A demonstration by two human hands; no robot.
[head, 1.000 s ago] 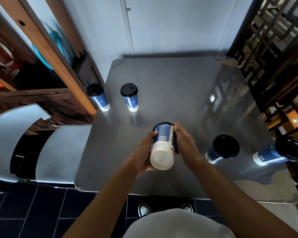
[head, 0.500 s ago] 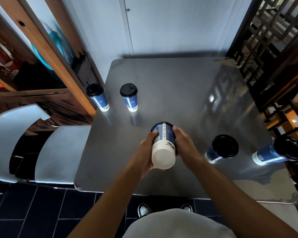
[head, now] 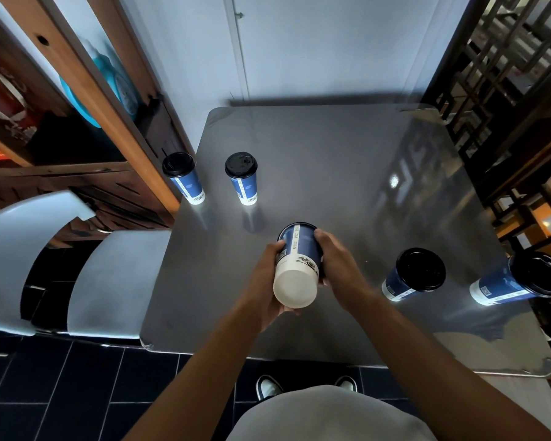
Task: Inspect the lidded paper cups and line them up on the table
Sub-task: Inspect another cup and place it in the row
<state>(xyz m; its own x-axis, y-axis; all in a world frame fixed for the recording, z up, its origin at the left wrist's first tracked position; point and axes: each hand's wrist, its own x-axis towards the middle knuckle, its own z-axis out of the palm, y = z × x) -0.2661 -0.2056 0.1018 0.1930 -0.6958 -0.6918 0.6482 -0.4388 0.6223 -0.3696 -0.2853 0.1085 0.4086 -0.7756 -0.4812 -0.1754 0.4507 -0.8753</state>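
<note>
**Inspector:** Step in hand is inspection. The held cup (head: 296, 265) is off the table (head: 331, 160), tipped so its white base faces the camera and its lid end points away. The left hand (head: 269, 281) grasps its near-left side; the right hand (head: 333, 265) wraps its right side. Both are closed on the cup.

**Clerk:** And the rest?

**Inspector:** Two upright cups, one at the far-left edge (head: 183, 178) and one just beside it (head: 241, 176), appear to start the row. Two more, the nearer (head: 414, 275) and the one by the right edge (head: 519, 283), stand well apart from them, seemingly unchecked.

**Clerk:** Next move?

**Inspector:** In my judgement: turn the held cup upright, lid on top, and set it beside the second cup, in line.
</note>
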